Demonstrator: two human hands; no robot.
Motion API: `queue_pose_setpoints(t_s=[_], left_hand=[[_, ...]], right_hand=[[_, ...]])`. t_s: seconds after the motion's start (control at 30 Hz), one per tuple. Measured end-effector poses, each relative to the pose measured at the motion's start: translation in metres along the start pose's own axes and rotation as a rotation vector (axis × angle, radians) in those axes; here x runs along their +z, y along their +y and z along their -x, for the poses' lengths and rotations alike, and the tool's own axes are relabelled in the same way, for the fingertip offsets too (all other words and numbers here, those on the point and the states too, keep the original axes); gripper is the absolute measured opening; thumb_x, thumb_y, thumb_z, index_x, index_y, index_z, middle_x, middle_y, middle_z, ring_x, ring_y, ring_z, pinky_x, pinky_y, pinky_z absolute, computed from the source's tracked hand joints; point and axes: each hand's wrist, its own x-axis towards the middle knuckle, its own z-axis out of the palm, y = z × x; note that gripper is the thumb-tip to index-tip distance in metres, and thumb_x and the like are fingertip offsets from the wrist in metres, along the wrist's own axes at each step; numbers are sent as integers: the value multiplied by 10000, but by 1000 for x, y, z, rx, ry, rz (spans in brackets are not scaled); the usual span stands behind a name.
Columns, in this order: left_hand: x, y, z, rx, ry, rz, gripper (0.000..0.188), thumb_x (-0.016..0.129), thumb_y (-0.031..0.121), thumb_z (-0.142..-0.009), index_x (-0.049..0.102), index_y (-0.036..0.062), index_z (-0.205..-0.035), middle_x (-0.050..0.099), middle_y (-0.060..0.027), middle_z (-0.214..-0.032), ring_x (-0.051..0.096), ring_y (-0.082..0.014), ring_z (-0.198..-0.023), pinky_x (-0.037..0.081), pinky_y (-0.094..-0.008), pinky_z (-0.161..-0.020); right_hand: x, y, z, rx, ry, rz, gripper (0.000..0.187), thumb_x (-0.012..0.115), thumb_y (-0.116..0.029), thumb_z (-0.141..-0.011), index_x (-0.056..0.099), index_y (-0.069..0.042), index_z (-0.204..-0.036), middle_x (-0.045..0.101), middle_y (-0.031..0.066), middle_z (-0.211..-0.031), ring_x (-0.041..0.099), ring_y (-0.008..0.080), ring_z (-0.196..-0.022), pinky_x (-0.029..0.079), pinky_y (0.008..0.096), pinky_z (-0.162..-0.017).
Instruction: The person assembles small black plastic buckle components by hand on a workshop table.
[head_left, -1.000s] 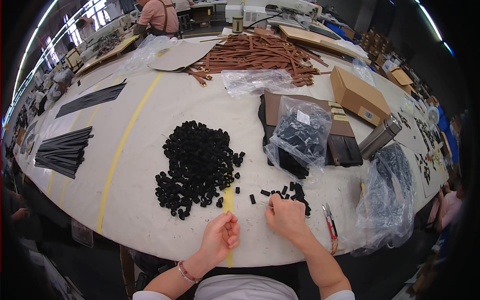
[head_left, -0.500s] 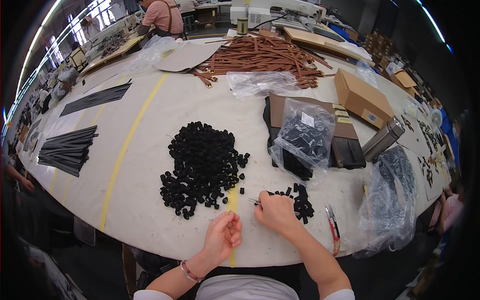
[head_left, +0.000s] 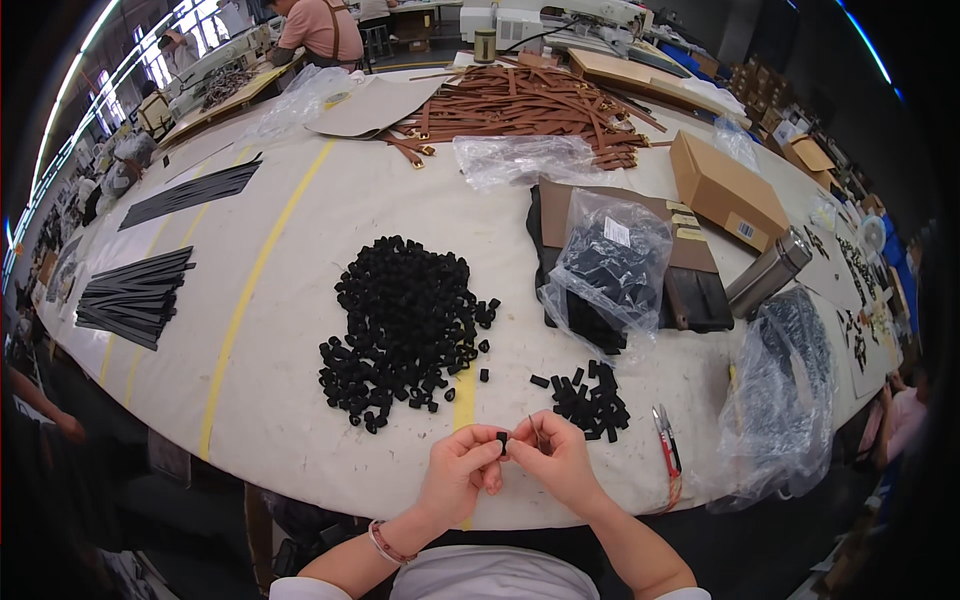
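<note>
A small black loop-like piece point(head_left: 502, 442) is pinched in the fingers of my left hand point(head_left: 458, 475), at the table's near edge. My right hand point(head_left: 560, 465) meets it from the right, fingertips at the piece, and is closed around slim metal tweezers point(head_left: 536, 430). Just beyond my right hand lies a small pile of black pieces point(head_left: 592, 402). A much larger heap of similar black loops point(head_left: 405, 320) spreads ahead of my left hand, with a few strays at its right side.
Red-handled thread snips point(head_left: 665, 445) lie to the right, beside a clear plastic bag point(head_left: 785, 390) and a steel flask point(head_left: 770, 272). Farther back are a cardboard box point(head_left: 728, 190), brown straps point(head_left: 530, 105) and a bagged black bundle point(head_left: 608, 260). Black strips point(head_left: 135, 295) lie left.
My right hand has come back from the small pile toward my left hand. The two hands now meet, with a black piece between them. My left hand has shifted slightly right.
</note>
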Motion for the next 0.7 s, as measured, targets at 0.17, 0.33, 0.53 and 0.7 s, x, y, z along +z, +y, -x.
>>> queue_pose_setpoints(t_s=[0.17,0.33,0.53,0.7], left_hand=[[-3,11,-2,-145,-49,178,70,503,31,-792,523,11,-856,537,-73,-637,382,-76,-393,311,-209,-374],[-9,8,-4,-205,-85,208,38,509,53,-802,522,19,-814,541,-71,-638,365,-71,-378,297,-201,-361],[-13,6,-7,-240,-90,203,70,508,93,-822,525,27,-811,531,-56,-628,376,-67,-375,300,-199,-346],[-12,7,-6,-277,-67,227,91,496,107,-832,522,26,-800,525,-49,-619,376,-65,-368,295,-194,-334]], right_hand=[[-5,-9,2,-403,-18,472,144,586,-17,-706,589,-8,-850,577,50,-659,515,87,-509,389,208,-433],[-8,-1,6,-446,-61,576,133,581,-8,-696,599,-2,-827,592,79,-687,552,147,-521,433,228,-468],[-7,0,6,-572,-87,711,148,587,-13,-678,578,-25,-825,589,80,-702,568,193,-531,446,260,-460],[-4,4,5,-716,-66,896,170,586,-14,-666,555,-39,-831,582,68,-720,572,221,-545,458,275,-462]])
